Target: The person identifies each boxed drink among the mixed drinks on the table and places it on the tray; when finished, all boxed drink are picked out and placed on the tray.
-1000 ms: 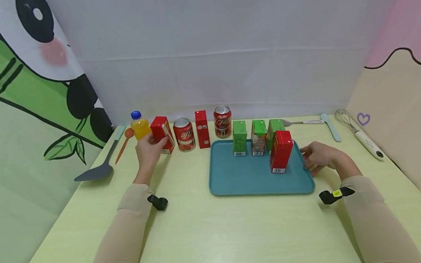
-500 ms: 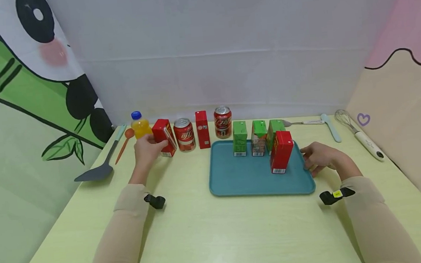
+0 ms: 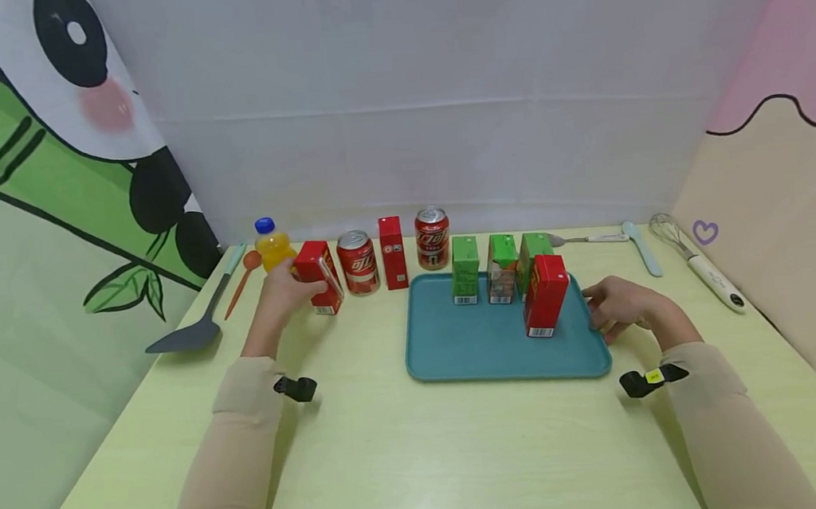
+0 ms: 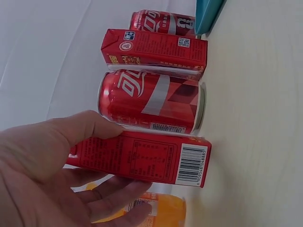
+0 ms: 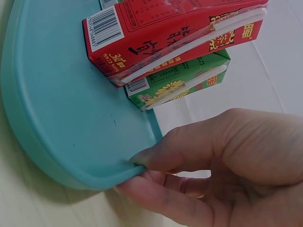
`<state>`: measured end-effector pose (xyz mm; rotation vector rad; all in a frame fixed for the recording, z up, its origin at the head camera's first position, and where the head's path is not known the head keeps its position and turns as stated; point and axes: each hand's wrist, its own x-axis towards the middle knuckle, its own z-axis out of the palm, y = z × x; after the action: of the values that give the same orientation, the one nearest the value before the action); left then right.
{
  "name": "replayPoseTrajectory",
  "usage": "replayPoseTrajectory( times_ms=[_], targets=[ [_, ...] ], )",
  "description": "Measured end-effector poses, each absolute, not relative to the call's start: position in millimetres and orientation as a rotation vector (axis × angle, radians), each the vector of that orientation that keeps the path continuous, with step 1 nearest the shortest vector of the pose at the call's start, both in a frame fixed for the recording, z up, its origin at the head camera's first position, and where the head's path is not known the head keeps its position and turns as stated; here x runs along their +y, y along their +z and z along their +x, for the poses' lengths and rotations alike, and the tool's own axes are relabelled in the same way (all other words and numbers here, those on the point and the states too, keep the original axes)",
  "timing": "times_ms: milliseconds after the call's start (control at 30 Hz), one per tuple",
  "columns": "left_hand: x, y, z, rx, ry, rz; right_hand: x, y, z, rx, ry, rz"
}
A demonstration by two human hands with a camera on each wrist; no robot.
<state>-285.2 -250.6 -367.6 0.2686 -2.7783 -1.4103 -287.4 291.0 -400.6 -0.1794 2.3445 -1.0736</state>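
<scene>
My left hand (image 3: 283, 295) grips a red drink carton (image 4: 147, 156) between thumb and fingers, left of a red soda can (image 3: 358, 263). Behind that hand stands a bottle of orange drink (image 3: 274, 243) with a blue cap. On the right, my right hand (image 3: 616, 304) pinches the rim of a teal tray (image 3: 459, 354), thumb inside and fingers beneath, as the right wrist view shows. Upright on the tray are a red carton (image 3: 546, 295) and three green cartons, one of them (image 3: 464, 270) at the left.
Another red carton (image 3: 393, 252) and a second can (image 3: 432, 238) stand behind the tray's left side. A spatula (image 3: 194, 333) and an orange spoon (image 3: 241, 283) lie at left. A fork (image 3: 586, 237), a light-blue utensil (image 3: 642, 248) and a whisk (image 3: 696, 262) lie at right.
My left hand has drawn the red carton a little toward me, away from the back of the table. The right hand and the tray stay in place.
</scene>
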Motion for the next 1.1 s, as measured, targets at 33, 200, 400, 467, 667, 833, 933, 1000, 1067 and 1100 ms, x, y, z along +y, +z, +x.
replayPoseTrajectory(
  times_ms=[33, 200, 400, 467, 667, 833, 933, 1000, 1067, 1100],
  targets=[
    [-251, -367, -285, -2.792, -1.407, 0.246, 291, -400, -287, 2.343, -1.076, -0.181],
    [-260, -372, -288, -2.818, -1.489, 0.095, 291, -400, -287, 2.341, -1.08, -0.183],
    [-272, -388, -297, -2.782, -1.636, -0.053, 292, -401, -286, 2.343, -1.075, -0.188],
    [-274, -395, -301, -2.769, -1.664, -0.069, 292, -402, -286, 2.342, -1.075, -0.189],
    [-278, -414, -308, -2.753, -1.7, -0.134, 292, -403, -287, 2.342, -1.078, -0.189],
    [-283, -423, -309, -2.712, -1.78, -0.207, 292, -403, -288, 2.339, -1.08, -0.192],
    [-283, -420, -306, -2.696, -1.825, -0.226, 292, -402, -288, 2.342, -1.074, -0.19],
    [-285, -423, -307, -2.678, -1.843, -0.244, 292, -402, -288, 2.347, -1.067, -0.185],
    [-286, -426, -309, -2.669, -1.837, -0.251, 292, -401, -288, 2.353, -1.059, -0.182],
    [-287, -427, -309, -2.661, -1.828, -0.26, 292, -401, -288, 2.356, -1.056, -0.18]
  ],
)
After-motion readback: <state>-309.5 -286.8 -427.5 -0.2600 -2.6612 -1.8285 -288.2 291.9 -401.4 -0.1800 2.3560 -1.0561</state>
